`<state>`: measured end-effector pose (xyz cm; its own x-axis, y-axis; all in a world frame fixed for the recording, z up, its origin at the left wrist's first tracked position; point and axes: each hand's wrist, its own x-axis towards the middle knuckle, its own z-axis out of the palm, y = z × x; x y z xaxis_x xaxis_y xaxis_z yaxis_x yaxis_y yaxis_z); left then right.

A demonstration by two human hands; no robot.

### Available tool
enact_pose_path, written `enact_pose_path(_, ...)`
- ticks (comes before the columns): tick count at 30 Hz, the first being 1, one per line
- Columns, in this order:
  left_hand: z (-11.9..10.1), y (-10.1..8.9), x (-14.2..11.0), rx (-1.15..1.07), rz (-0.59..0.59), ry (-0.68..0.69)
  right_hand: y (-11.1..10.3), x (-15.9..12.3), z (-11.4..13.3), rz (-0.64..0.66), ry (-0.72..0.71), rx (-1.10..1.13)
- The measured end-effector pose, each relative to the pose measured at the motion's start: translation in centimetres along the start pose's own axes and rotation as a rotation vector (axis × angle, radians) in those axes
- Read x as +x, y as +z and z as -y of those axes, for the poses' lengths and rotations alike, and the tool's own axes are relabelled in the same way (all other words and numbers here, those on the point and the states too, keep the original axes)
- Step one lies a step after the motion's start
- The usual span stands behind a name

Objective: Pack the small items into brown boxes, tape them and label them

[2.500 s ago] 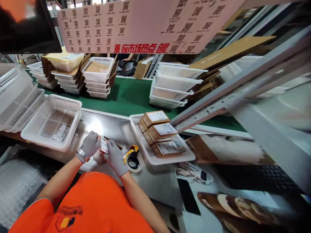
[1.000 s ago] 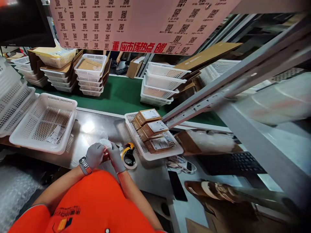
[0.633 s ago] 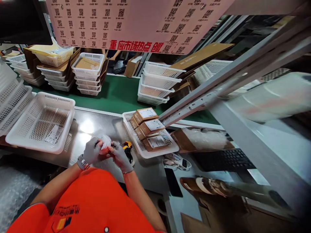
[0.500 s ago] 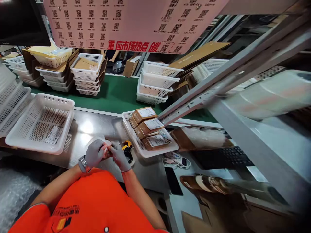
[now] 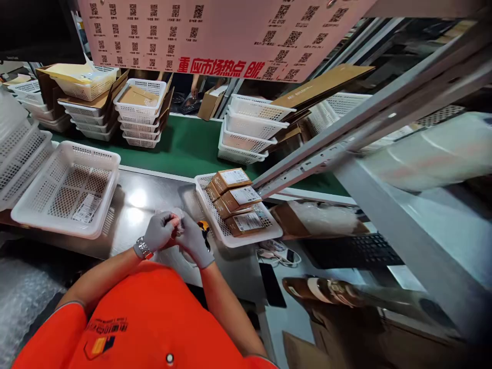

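Both my hands wear grey gloves and meet over the steel worktop. My left hand and my right hand are closed together on a small item in clear bubble wrap, mostly hidden by my fingers. A yellow and black tape dispenser lies just right of my right hand. Beside it a white basket holds three brown labelled boxes.
A white basket with a paper label inside sits at the left, more baskets stacked beside it. Beyond the worktop runs a green conveyor with basket stacks. A keyboard and phone lie to the right. Bubble wrap is lower left.
My hands have stayed together on the wrapped item, turning and folding the clear wrap around it; they now sit a little further forward, partly covering the tape dispenser.
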<state>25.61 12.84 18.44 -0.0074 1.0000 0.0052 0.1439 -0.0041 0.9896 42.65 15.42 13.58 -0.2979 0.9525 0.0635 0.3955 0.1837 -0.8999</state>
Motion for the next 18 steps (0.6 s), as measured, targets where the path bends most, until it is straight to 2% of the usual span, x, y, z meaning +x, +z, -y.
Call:
enact_pose_path(3, 1.3, 0.3, 0.1, 0.053, 0.055, -0.001, -0.3, 1.2, -0.9, 0.025, -0.110, -0.168)
enact_pose_path(5, 2.6, -0.2, -0.1, 0.127, 0.064, -0.021, -0.5, 1.9, -2.0, 0.103, -0.138, -0.232)
enact_pose_path(9, 5.6, -1.7, -0.9, 0.284, 0.167, -0.074, 0.0, 2.7, -4.3, 0.317, -0.091, -0.331)
enact_pose_path(11, 7.0, -2.6, -1.4, 0.379, 0.170, -0.063, 0.6, 2.6, -5.3, 0.340, -0.065, -0.353)
enact_pose_path(13, 8.1, -3.6, -1.7, 0.489, 0.110, -0.039, 0.9, 2.2, -6.3, 0.289, -0.072, -0.304)
enact_pose_path(14, 8.5, -4.0, -1.8, 0.543, 0.079, -0.028, 0.9, 1.9, -6.8, 0.224, -0.074, -0.260)
enact_pose_path(16, 9.0, -4.8, -1.8, 0.639, 0.066, 0.001, 0.6, 1.2, -8.1, 0.028, -0.027, -0.168)
enact_pose_path(18, 9.2, -4.9, -1.5, 0.722, 0.095, 0.050, 0.0, 0.4, -9.5, -0.173, 0.102, -0.076)
